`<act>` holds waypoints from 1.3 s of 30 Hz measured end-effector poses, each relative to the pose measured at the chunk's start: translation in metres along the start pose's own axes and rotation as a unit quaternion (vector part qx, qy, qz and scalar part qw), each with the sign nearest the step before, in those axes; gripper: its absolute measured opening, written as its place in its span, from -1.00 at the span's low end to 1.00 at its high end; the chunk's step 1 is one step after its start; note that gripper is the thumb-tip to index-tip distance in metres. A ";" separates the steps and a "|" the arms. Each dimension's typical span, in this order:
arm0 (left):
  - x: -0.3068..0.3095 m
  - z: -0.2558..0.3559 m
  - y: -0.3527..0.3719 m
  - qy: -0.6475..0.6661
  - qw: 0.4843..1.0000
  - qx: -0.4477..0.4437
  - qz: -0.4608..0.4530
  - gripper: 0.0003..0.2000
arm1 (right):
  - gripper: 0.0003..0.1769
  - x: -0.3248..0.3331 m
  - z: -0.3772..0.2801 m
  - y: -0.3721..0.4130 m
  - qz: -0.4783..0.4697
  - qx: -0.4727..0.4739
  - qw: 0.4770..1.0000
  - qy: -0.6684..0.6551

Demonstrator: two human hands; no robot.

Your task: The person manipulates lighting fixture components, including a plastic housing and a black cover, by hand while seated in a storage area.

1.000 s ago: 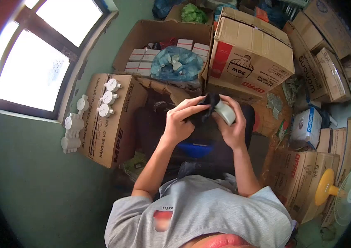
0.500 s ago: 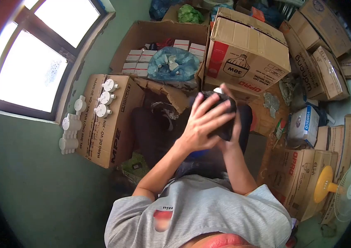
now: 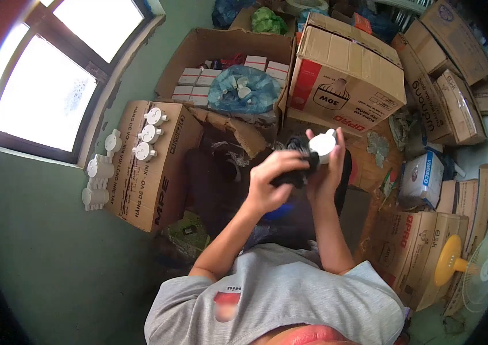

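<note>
My left hand (image 3: pixel 273 178) is closed around a black, crumpled cloth-like bundle (image 3: pixel 297 167); motion blurs it. Beside it, my right hand (image 3: pixel 329 173) grips a white round junction box (image 3: pixel 322 145) by its edge, with its flat round face toward me. The black bundle touches or nearly touches the junction box's lower left side. Both hands are raised over my lap. Three similar white junction boxes (image 3: pixel 151 134) lie in a row on the cardboard box (image 3: pixel 157 172) to the left. More white junction boxes (image 3: pixel 100 168) are lined up along that box's wall side.
An open carton (image 3: pixel 166 77) ahead holds small white boxes and a blue plastic bag (image 3: pixel 255 103) with white pieces. To its right stands a large lamp carton (image 3: pixel 350 75). Further cartons (image 3: pixel 408 241) and a yellow-and-white fan (image 3: pixel 451 261) line the right side. A window (image 3: pixel 42 92) is at left.
The black bundle has come off the white junction box, which now shows its round face in my right hand. My left hand has drawn slightly down and left with the bundle.
</note>
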State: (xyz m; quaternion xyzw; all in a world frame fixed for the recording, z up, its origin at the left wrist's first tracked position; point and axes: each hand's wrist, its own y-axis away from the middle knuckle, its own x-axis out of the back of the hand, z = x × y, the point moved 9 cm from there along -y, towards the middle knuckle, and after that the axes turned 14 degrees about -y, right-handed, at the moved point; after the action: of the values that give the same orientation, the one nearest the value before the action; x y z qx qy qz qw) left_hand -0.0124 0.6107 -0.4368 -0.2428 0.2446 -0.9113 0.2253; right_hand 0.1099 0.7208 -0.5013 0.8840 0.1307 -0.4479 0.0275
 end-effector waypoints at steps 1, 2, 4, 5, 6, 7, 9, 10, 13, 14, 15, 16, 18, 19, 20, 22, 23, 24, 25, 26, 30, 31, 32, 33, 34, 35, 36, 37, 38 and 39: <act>0.009 0.000 -0.005 -0.015 0.999 0.004 0.043 -0.43 | -0.27 -0.003 0.007 0.007 -0.029 -0.018 0.999 -0.024; 0.007 -0.001 -0.009 -0.025 0.998 0.026 0.052 -0.39 | -0.28 -0.008 0.010 0.009 -0.038 -0.005 0.999 0.007; -0.014 0.006 -0.002 -0.021 1.000 0.018 0.006 -0.35 | -0.37 -0.017 0.009 0.005 -0.049 0.024 0.998 0.007; -0.021 0.015 0.004 -0.044 0.999 0.018 -0.019 -0.34 | -0.43 -0.012 0.001 -0.008 -0.069 0.056 0.996 0.020; -0.026 0.015 0.010 -0.034 0.998 0.008 -0.056 -0.35 | -0.46 0.004 -0.005 -0.022 -0.062 0.066 0.996 0.027; -0.024 0.016 0.012 -0.016 0.998 -0.014 -0.060 -0.41 | -0.48 0.015 -0.009 -0.030 -0.054 0.073 0.995 0.035; -0.013 0.005 0.014 -0.006 0.998 -0.015 -0.066 -0.45 | -0.50 0.004 -0.016 -0.025 -0.023 0.069 0.997 0.023; -0.001 0.001 0.012 -0.004 1.000 0.000 -0.023 -0.47 | -0.48 0.000 -0.011 -0.019 -0.004 0.046 0.999 0.010; 0.022 0.010 -0.005 -0.039 0.996 0.013 0.081 -0.41 | -0.30 -0.022 0.012 0.009 -0.037 -0.021 0.999 0.002; 0.010 0.006 -0.006 -0.001 0.998 0.019 0.052 -0.37 | -0.27 -0.028 0.018 0.014 -0.060 -0.005 0.998 0.005; -0.002 0.012 0.000 -0.041 0.999 0.023 0.016 -0.34 | -0.24 -0.033 0.022 0.018 -0.085 0.009 0.996 0.007; -0.008 0.018 0.006 -0.045 0.999 0.015 0.005 -0.33 | -0.27 -0.038 0.015 0.013 -0.125 0.047 0.991 0.002; -0.015 0.014 0.017 0.005 0.999 0.024 -0.044 -0.32 | -0.40 -0.023 0.002 -0.008 -0.077 0.051 0.996 -0.007; -0.015 0.007 0.023 0.053 0.996 0.034 -0.060 -0.36 | -0.43 -0.023 -0.005 -0.013 -0.054 0.047 0.997 -0.039; -0.009 -0.004 0.028 0.056 0.995 0.066 -0.038 -0.38 | -0.42 -0.023 -0.009 -0.016 -0.039 0.049 0.996 -0.067; 0.003 -0.025 0.035 0.060 0.989 0.126 0.054 -0.47 | -0.32 -0.034 -0.018 -0.009 -0.032 0.081 0.996 -0.024; 0.002 -0.036 0.035 0.112 0.970 0.195 0.090 -0.53 | -0.26 -0.036 -0.019 -0.006 -0.054 0.109 0.993 0.005; -0.008 -0.041 0.035 0.195 0.945 0.243 0.096 -0.54 | -0.23 -0.042 -0.018 -0.001 -0.104 0.153 0.980 0.075; -0.018 -0.044 0.036 0.277 0.910 0.290 0.102 -0.54 | -0.19 -0.047 -0.014 0.006 -0.153 0.194 0.958 0.144; -0.017 -0.031 0.033 0.184 0.946 0.257 0.069 -0.52 | -0.19 -0.054 -0.012 0.011 -0.189 0.216 0.929 0.233; -0.024 -0.052 0.050 0.305 0.897 0.317 0.036 -0.51 | -0.20 -0.043 -0.023 -0.005 -0.141 0.218 0.958 0.125; -0.023 -0.059 0.050 0.376 0.862 0.336 0.051 -0.51 | -0.20 -0.043 -0.024 -0.004 -0.141 0.218 0.958 0.126; -0.020 -0.063 0.049 0.416 0.835 0.350 0.084 -0.50 | -0.21 -0.044 -0.023 -0.003 -0.154 0.208 0.960 0.104; -0.017 -0.061 0.042 0.436 0.820 0.355 0.101 -0.47 | -0.21 -0.046 -0.022 -0.002 -0.167 0.199 0.962 0.082; -0.021 -0.063 0.043 0.437 0.816 0.367 0.091 -0.45 | -0.22 -0.044 -0.015 0.001 -0.174 0.195 0.961 0.088; -0.026 -0.064 0.045 0.438 0.811 0.379 0.080 -0.44 | -0.22 -0.048 -0.013 0.004 -0.183 0.214 0.949 0.144; -0.034 -0.059 0.050 0.440 0.805 0.393 0.057 -0.43 | -0.21 -0.043 -0.010 0.003 -0.178 0.216 0.948 0.149; -0.032 -0.061 0.055 0.380 0.832 0.403 0.036 -0.45 | -0.20 -0.040 -0.008 -0.001 -0.174 0.220 0.948 0.153; -0.026 -0.061 0.053 0.374 0.841 0.390 0.032 -0.47 | -0.20 -0.043 -0.011 -0.003 -0.177 0.220 0.947 0.153; -0.020 -0.059 0.053 0.366 0.850 0.378 0.026 -0.49 | -0.20 -0.041 -0.013 -0.006 -0.159 0.211 0.955 0.134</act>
State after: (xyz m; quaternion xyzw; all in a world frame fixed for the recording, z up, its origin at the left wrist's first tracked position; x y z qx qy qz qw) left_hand -0.0142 0.6002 -0.5176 0.2186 -0.0481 -0.9500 0.2178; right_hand 0.0956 0.7202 -0.4600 0.8893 0.1743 -0.3417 -0.2489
